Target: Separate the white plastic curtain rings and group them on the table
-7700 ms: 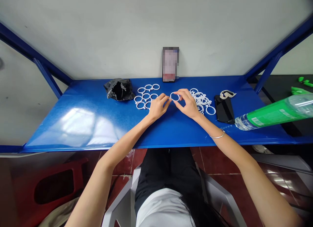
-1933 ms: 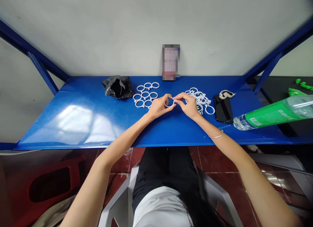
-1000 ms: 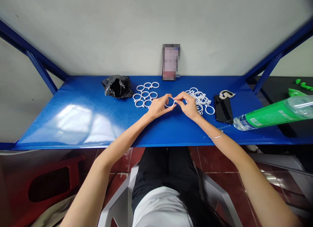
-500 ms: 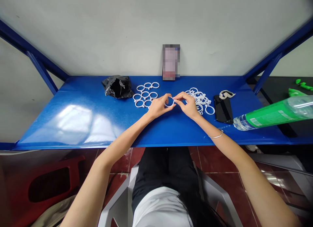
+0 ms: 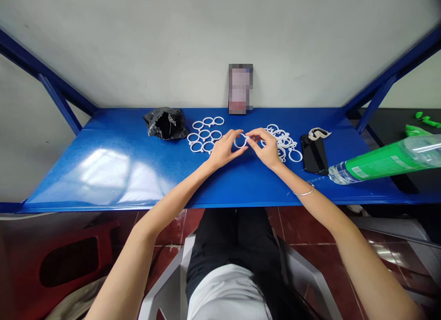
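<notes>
A white plastic curtain ring is held up between my hands over the blue table. My left hand curves around its left side, with the thumb along the bottom and the fingers at the top. At the ring's right side, by the small eyelet, my right hand pinches it between thumb and fingers. Left of my left hand, several white rings lie in rows, partly hidden by that hand. A loose heap of white rings lies beyond and beside my right hand, which covers part of it.
A crumpled black plastic bag sits open at the back left of the blue table. A phone leans on the wall. To the right lie a black phone, a cream-coloured strap-like item and a green-labelled bottle.
My left fingers have loosened and straightened somewhat around the ring. The ring and my right hand have shifted very slightly to the right.
</notes>
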Motion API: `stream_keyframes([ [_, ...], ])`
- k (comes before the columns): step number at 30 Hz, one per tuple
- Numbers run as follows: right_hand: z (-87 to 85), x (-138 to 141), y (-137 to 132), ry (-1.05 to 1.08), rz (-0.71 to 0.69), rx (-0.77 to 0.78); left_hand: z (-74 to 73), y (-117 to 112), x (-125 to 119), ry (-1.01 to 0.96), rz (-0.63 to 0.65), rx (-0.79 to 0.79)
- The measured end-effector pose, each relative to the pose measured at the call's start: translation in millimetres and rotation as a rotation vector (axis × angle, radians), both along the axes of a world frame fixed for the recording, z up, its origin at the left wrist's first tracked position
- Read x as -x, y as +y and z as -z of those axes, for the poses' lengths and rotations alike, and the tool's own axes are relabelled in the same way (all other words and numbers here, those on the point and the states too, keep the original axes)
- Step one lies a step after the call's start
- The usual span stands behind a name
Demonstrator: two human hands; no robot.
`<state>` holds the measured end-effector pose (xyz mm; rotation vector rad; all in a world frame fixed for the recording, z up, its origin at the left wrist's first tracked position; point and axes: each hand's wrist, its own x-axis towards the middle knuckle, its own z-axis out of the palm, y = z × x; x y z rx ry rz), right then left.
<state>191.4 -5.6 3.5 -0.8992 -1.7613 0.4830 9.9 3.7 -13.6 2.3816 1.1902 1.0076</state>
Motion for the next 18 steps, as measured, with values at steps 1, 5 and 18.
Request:
stream_keyframes([
  [1, -0.1, 0, 0, -0.001, -0.001, -0.011, 0.1, 0, 0, -0.003, 0.008, 0.001],
  [5, 1.5, 0, 1, 0.0, -0.022, -0.026, 2.3, -1, 0, -0.006, 0.06, 0.002],
  [18, 7.5, -2, 5, -0.061, -0.05, 0.002, 14.4, 4, 0, 0.0, 0.125, 0.033],
])
